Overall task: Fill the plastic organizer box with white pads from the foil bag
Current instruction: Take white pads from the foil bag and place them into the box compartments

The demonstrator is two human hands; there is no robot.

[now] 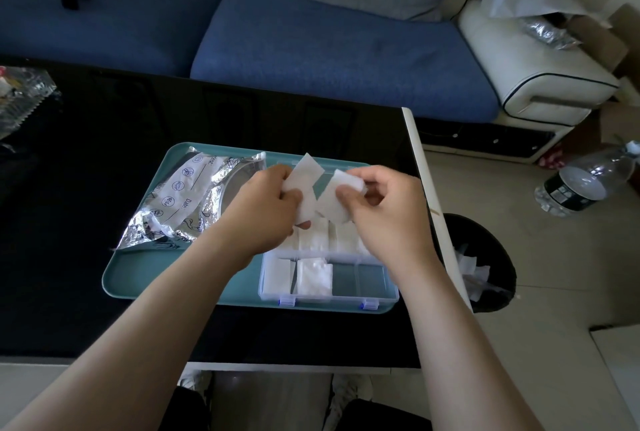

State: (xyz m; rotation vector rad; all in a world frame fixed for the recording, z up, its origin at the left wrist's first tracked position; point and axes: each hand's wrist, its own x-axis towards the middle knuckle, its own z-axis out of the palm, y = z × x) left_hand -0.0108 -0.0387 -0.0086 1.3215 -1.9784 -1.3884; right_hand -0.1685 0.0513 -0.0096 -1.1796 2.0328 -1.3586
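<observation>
Left hand (268,204) and right hand (379,212) are each pinching white pads (306,171) above the part-filled box (273,280)

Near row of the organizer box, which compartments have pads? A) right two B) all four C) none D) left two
D: in the near row of the organizer box, white pads lie in the two left compartments; the teal tray shows through the two right ones.

The foil bag (187,202) is glinting, crinkled and silvery. The organizer box (372,280) is showing clear glossy plastic, the white pads (314,275) looking soft and matt. The tray (166,275) is looking like smooth plastic, the desk (104,153) gleaming glossy black.
</observation>
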